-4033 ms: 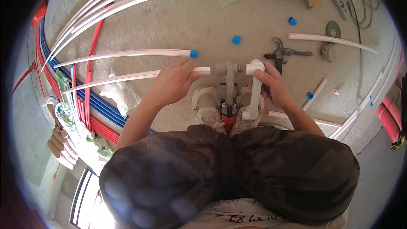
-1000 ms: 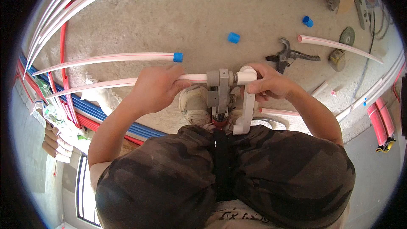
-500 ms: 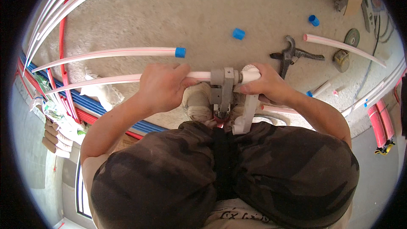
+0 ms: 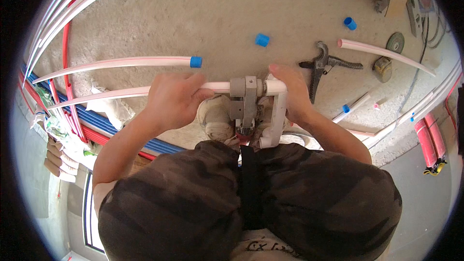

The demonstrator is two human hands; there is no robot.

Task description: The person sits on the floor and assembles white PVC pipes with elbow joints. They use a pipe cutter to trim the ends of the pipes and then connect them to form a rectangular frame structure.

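Hands (image 4: 176, 99) edged left—concrete floor (image 4: 193, 14), pipe (image 4: 121, 91) gripped.

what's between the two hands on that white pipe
In the head view, a grey fitting sits on the white pipe between the left hand and the right hand, with short bare pipe on either side.

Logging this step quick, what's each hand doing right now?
Left hand: closed around the long white pipe.
Right hand: closed on the white elbow fitting beside the grey tool.
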